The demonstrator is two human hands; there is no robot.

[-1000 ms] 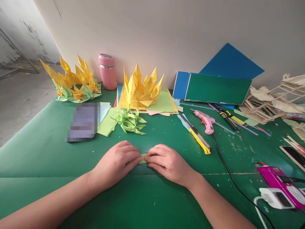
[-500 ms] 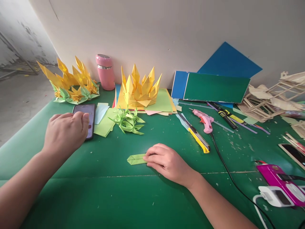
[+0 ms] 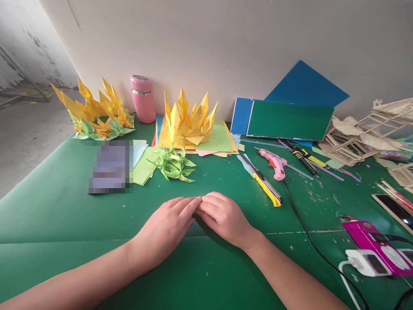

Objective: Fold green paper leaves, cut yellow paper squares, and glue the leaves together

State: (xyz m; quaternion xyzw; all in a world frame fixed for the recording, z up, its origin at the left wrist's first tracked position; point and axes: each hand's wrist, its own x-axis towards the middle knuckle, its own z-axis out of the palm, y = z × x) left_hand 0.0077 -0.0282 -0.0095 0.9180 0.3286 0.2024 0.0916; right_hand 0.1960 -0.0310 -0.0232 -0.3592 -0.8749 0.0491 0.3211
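My left hand (image 3: 168, 229) and my right hand (image 3: 223, 220) meet at the fingertips low over the green table, their fingers pressed together. The folded strip of green paper that showed in my right hand half a second ago is now hidden beneath the fingers of both hands. Just beyond them lies a cluster of green folded-paper flowers (image 3: 172, 163). Behind it, a yellow paper crown (image 3: 190, 127) stands on a stack of coloured paper (image 3: 224, 137).
To the left are a blurred-out phone (image 3: 111, 168), a second crown with flowers (image 3: 97, 116) and a pink flask (image 3: 143, 101). A yellow cutter knife (image 3: 266, 187) and a corded pink glue gun (image 3: 274, 163) lie right. Farther right sits a magenta power strip (image 3: 371, 245).
My left hand has left the phone and moved right to join my right hand, covering the green paper strip. The right hand has stayed nearly in place. The phone is now pixelated.
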